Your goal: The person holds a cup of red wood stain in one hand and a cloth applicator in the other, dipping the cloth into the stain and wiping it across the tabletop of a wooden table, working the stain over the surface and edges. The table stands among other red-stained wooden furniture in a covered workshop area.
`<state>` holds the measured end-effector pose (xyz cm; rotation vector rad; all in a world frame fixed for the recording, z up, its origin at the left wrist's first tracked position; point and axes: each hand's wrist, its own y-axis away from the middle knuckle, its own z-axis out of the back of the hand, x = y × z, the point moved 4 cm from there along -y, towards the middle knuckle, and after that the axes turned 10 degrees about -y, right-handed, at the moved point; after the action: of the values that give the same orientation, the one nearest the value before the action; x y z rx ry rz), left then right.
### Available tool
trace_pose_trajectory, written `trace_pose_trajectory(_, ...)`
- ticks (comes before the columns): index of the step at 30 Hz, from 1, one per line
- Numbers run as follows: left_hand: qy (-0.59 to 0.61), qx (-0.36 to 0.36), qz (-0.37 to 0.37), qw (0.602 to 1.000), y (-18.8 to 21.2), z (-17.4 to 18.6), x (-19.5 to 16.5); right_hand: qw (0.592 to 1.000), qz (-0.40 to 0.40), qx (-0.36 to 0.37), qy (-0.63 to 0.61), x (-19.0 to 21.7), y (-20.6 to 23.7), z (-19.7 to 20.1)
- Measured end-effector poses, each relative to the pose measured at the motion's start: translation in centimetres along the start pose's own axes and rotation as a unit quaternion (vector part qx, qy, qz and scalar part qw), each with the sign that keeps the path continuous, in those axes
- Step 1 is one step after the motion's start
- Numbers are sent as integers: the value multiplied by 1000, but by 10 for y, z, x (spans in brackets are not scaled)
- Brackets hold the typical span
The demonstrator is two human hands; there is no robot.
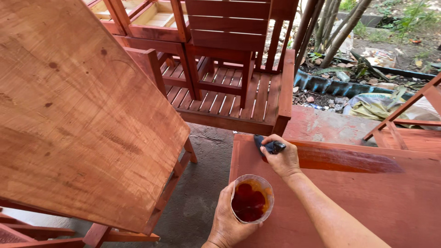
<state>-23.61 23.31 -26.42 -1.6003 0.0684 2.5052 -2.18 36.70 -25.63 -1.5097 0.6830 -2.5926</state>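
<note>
Cup (pixel 251 198) of dark red stain held in left hand (pixel 227 220); right hand (pixel 281 158) fingers grip dark rag (pixel 271 146) on tabletop (pixel 367 202)

The right hand (pixel 284 158) presses a dark cloth pad (pixel 268 146) against the far left corner of a red-brown table (pixel 390 206), at the end of a wet, glossy streak of stain (pixel 349 160) that runs off to the right. The left hand (pixel 227 225) holds a clear cup (pixel 251 198) of dark red liquid at the table's left edge. A large bare wooden panel (pixel 78 110) leans at the left, with stacked slatted wooden furniture (pixel 229 87) behind.
</note>
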Motion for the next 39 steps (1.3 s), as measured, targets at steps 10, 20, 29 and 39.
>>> trace_pose_trajectory(10, -32, -5, -27, 999, -9, 9, 15, 892, -265, -83, -357, -26, -24, -64)
trace_pose_trajectory(20, -14, -9, -31, 999, -6, -2, 10, 905, -260, -96, -322, -27, -15, -56)
trace_pose_trajectory(29, -4, 45, 8, 999, -7, -63, -39, 922, -249, -181, -236, -114, 12, 154)
trace_pose_trajectory(39, -5, 62, -12, 998, -9, -152, -87, 906, -227, -284, -218, -191, 33, 380)
